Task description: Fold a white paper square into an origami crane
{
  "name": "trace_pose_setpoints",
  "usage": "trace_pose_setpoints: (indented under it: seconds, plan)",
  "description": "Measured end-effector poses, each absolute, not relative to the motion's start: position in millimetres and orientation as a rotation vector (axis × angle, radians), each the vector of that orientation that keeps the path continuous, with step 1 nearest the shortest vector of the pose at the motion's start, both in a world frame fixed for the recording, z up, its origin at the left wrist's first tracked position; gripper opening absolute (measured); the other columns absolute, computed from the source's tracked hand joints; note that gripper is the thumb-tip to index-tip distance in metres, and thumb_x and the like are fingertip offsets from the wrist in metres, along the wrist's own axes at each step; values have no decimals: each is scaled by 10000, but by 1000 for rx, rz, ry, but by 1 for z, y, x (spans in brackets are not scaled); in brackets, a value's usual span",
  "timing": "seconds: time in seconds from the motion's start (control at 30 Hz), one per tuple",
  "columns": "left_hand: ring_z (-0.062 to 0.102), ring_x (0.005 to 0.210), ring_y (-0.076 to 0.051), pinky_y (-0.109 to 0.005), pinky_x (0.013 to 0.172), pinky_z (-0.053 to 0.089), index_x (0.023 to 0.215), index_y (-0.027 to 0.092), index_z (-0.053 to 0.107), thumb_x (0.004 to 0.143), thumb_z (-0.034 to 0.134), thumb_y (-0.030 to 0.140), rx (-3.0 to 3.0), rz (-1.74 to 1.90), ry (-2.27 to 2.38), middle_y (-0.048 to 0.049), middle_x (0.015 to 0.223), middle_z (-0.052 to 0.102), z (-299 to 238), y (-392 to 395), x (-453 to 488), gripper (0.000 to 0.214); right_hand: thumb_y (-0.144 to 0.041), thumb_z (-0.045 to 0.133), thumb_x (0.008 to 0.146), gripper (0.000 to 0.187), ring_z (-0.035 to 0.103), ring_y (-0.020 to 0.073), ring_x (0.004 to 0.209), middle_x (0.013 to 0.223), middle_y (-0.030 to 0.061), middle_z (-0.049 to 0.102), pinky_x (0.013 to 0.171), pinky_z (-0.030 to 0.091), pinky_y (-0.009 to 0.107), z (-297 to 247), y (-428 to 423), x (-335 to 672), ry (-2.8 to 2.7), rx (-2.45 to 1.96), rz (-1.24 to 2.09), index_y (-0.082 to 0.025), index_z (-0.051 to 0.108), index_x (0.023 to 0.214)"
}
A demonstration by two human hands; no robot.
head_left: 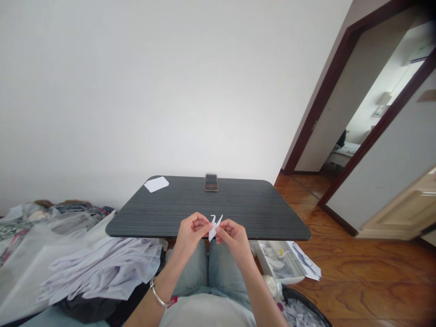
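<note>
Between my two hands is a small white folded paper crane (214, 230), held over the near edge of the dark table (163, 213). Its thin neck, bent at the tip, and its pointed tail stick up above my fingers. My left hand (195, 229) pinches one side of the paper with thumb and fingers. On the other side, my right hand (233, 235) grips it in the same way. Part of the crane is covered by my fingertips. A few white paper sheets (156, 184) lie at the table's far left corner.
A phone-like device (211, 182) stands at the table's back edge by the wall. White cloth (109, 268) is heaped at the lower left. On the right sit a white box (281, 263) and a dark container (301, 313) of paper pieces. A doorway (340, 91) opens at right.
</note>
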State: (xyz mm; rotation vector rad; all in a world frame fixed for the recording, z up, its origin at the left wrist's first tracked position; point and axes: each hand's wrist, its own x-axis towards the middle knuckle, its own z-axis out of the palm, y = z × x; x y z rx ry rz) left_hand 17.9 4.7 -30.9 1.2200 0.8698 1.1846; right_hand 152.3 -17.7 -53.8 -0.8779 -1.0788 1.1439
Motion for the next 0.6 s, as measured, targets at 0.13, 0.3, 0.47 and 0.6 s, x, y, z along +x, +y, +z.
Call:
trace_pose_setpoints:
  seconds: [0.13,0.3,0.47,0.6]
  plan:
    - [600,523,-120,-229,540,497,673,143,573,629,727,269,1254,1187,912,7,579,651,-32,5,18,204,-365,710,663,219,521,102,461,528,-13,603,452,459,213,-56,-16,152,-1072,-892,1137,-164,622,667]
    - [629,585,-143,-237,557,518,690,137,607,653,699,271,1310,1155,972,-13,619,669,-31,4,19,167,-364,701,665,222,499,97,448,515,-24,581,437,429,206,-60,-11,154,-1076,-923,1092,-165,604,649]
    - [642,642,-150,-223,551,520,741,137,617,648,693,239,1340,1074,979,-31,699,693,-30,3,19,157,-360,683,685,216,480,88,454,529,-27,568,437,401,196,-64,-7,160,-1117,-931,1071,-162,601,657]
    - [638,611,-139,-226,560,521,717,135,599,637,701,224,1324,1070,975,-27,682,691,-31,3,19,157,-354,676,694,206,484,90,473,561,-17,580,448,403,199,-63,-7,161,-1139,-933,1058,-160,610,682]
